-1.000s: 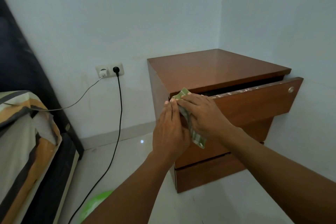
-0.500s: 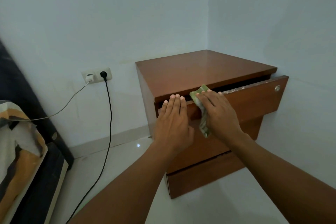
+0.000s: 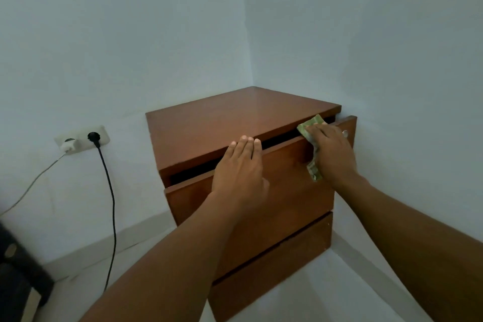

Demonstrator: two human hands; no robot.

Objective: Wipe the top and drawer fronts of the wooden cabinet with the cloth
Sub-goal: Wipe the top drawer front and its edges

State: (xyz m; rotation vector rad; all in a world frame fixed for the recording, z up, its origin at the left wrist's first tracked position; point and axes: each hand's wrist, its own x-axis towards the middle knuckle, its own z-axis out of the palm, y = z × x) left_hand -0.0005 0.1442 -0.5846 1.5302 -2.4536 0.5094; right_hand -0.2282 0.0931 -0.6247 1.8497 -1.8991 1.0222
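Observation:
A brown wooden cabinet [image 3: 222,123] stands in the room's corner with its top drawer [image 3: 287,165] pulled partly out. My left hand [image 3: 241,170] lies flat with straight fingers on the drawer front near its upper edge, left of centre. My right hand [image 3: 332,154] presses a green patterned cloth [image 3: 311,125] against the right end of the drawer front, by the top edge. The cloth shows above and below my palm. A small round knob [image 3: 345,134] peeks out beside my right hand. A lower drawer front [image 3: 274,269] is closed.
A wall socket [image 3: 82,138] on the left wall holds a white charger and a black plug, with cables [image 3: 112,204] hanging to the floor. A dark bed corner [image 3: 15,269] is at the lower left. Walls close in behind and to the right of the cabinet.
My right hand has slid the cloth rightward along the top drawer front, from its left end to its right end. My left hand has stayed flat on the drawer front. The view has shifted left.

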